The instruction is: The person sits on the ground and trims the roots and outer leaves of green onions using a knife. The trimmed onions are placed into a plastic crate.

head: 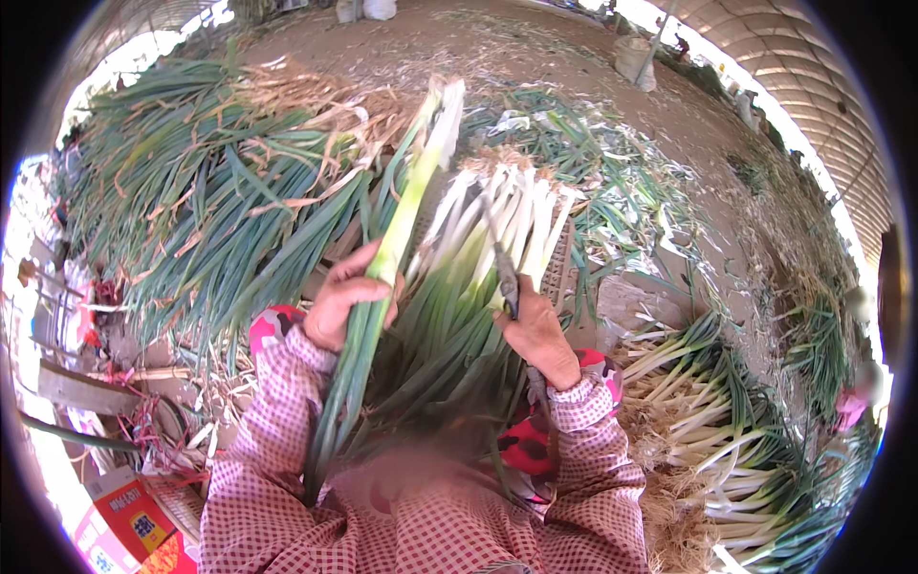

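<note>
A thick green onion [405,215] is gripped in my left hand [349,294], its white end up and its green leaves trailing down over my sleeve. In my right hand [538,330] is a slim dark tool [504,269] with a long narrow tip, which looks like an air blow gun. A hose-like strip hangs below that hand. Between my hands, over my lap, lies a bundle of green onions [459,280], white stems and roots pointing away from me. The tool's tip crosses in front of these stems. My fingers hide part of the handle.
Untrimmed green onions [215,186] form a large heap at left. Leaf scraps [609,165] cover the ground ahead. On the right lie rows of onions [724,445] with roots attached. A red box [133,513] stands at lower left, and a sack [635,63] beside a pole farther off.
</note>
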A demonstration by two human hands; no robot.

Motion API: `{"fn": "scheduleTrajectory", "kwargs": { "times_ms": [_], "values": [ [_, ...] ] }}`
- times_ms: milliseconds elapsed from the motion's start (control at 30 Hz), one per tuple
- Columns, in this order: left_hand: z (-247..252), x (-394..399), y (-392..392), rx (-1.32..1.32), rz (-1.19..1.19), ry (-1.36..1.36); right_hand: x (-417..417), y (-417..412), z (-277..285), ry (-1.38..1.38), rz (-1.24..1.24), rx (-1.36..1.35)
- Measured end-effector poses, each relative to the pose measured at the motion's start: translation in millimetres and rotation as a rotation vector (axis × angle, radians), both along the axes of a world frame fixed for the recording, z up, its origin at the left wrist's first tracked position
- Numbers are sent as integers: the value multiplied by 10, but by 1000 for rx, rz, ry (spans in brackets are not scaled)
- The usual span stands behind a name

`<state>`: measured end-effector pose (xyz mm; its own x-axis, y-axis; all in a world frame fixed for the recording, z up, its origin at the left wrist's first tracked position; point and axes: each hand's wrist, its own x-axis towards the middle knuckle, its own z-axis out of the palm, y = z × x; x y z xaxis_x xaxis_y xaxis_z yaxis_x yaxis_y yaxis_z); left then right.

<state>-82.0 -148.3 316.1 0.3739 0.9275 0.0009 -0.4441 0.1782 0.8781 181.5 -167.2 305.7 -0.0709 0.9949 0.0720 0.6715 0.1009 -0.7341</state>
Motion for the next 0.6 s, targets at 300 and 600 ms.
{"fn": "scheduleTrajectory", "kwargs": {
  "times_ms": [300,600],
  "values": [
    [383,860,985,173,-192,7,826,197,-148,-11,-133,34],
    [-1944,1405,916,-406,-165,217,842,154,-944,-217,-165,-68]
  ]
}}
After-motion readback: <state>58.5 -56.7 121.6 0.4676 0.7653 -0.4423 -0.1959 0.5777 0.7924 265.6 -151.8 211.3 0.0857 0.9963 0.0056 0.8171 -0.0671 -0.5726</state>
